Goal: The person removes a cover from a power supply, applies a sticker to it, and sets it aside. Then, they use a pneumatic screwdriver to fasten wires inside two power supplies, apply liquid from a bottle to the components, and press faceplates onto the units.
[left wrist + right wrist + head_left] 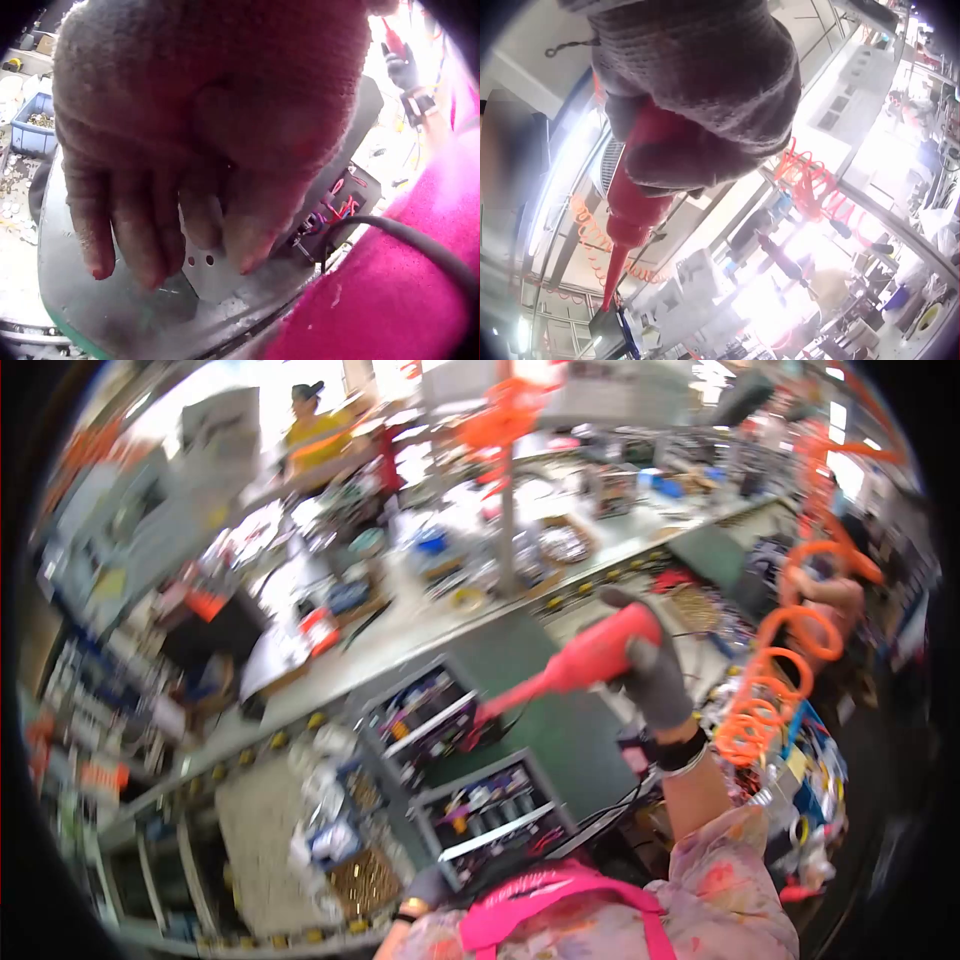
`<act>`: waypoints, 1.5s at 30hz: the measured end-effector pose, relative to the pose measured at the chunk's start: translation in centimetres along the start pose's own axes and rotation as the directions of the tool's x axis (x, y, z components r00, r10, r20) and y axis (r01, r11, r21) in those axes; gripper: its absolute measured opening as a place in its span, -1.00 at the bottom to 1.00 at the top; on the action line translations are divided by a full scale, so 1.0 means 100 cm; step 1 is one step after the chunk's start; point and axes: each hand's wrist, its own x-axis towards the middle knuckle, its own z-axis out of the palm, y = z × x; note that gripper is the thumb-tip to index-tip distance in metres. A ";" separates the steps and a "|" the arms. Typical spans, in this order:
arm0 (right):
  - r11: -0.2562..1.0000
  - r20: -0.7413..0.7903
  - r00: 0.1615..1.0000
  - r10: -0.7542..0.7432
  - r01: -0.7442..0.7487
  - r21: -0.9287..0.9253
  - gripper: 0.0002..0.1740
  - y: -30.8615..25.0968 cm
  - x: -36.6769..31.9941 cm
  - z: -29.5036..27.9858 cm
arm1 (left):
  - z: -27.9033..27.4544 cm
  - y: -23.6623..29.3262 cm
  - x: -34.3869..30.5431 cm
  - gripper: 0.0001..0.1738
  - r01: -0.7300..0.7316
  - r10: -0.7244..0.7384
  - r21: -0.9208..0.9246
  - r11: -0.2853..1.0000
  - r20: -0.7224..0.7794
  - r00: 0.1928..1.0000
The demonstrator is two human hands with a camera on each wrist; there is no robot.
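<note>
My gloved right hand (655, 678) grips a red bottle (610, 648), its long nozzle slanting down left toward the farther of two open metal cases (415, 710). In the right wrist view, the gloved fingers (697, 161) wrap round the red bottle (637, 206). The gloved left hand (430, 887) is beside the nearer metal case (490, 810), partly cut off by my body. Seen from the left wrist, the left hand (202, 142) has its fingers hanging down, slightly bent, over grey metal (232, 289); contact is unclear. Coloured wires (345, 206) show inside a case.
The cases stand on a green surface (585, 745) beside a long workbench (320, 680) full of parts. Orange coiled hoses (760, 720) hang at the right. Bins of small parts (365, 880) lie at lower left. A person in yellow (315, 440) is at the back.
</note>
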 end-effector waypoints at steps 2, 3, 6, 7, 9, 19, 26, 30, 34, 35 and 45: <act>0.996 0.007 0.999 0.031 -0.030 -0.085 -0.50 0.037 0.025 0.019 | -0.017 0.015 -0.017 -0.37 -0.009 0.008 -0.075 0.997 -0.015 1.000; 0.985 0.028 0.998 0.064 -0.059 -0.162 -0.51 0.063 0.030 0.030 | -0.030 0.023 -0.030 -0.39 -0.038 0.036 -0.129 0.991 -0.022 0.999; 0.945 0.064 0.991 0.116 -0.090 -0.316 -0.53 0.134 0.045 0.060 | -0.065 -0.020 -0.051 -0.41 0.029 -0.026 -0.220 0.975 0.016 1.000; 0.914 0.134 0.991 0.004 0.051 -0.403 -0.53 0.157 0.052 0.069 | -0.083 -0.028 -0.060 -0.44 0.081 -0.117 -0.292 0.953 -0.106 0.988; 0.787 0.293 0.934 -0.203 0.334 -0.519 -0.52 0.198 0.064 0.089 | -0.124 -0.033 -0.062 -0.58 -0.037 -0.101 -0.297 0.954 -0.437 0.894; 0.761 0.518 0.843 -0.146 0.430 -0.486 -0.50 0.281 0.077 0.134 | -0.150 -0.006 0.046 -0.23 -0.178 -0.156 -0.509 0.842 -0.546 0.824; 0.724 0.590 0.780 -0.210 0.530 -0.442 -0.48 0.282 0.076 0.136 | -0.150 0.004 0.063 -0.06 -0.091 -0.135 -0.457 0.885 -0.438 0.889; 0.738 0.601 0.772 -0.209 0.527 -0.420 -0.48 0.281 0.073 0.136 | -0.150 0.008 0.063 -0.08 -0.112 -0.076 -0.347 0.931 -0.484 0.872; 0.768 0.569 0.799 -0.195 0.485 -0.417 -0.48 0.280 0.073 0.132 | -0.146 0.000 0.073 -0.09 -0.210 0.050 -0.214 0.954 -0.577 0.815; 0.778 0.536 0.825 -0.178 0.452 -0.436 -0.47 0.273 0.073 0.127 | -0.145 -0.005 0.078 -0.08 -0.219 0.084 -0.156 0.963 -0.597 0.798; 0.882 0.136 0.989 0.054 0.017 -0.471 -0.53 0.207 0.069 -0.001 | -0.126 -0.019 0.101 -0.03 -0.299 0.133 -0.146 0.943 -0.658 0.741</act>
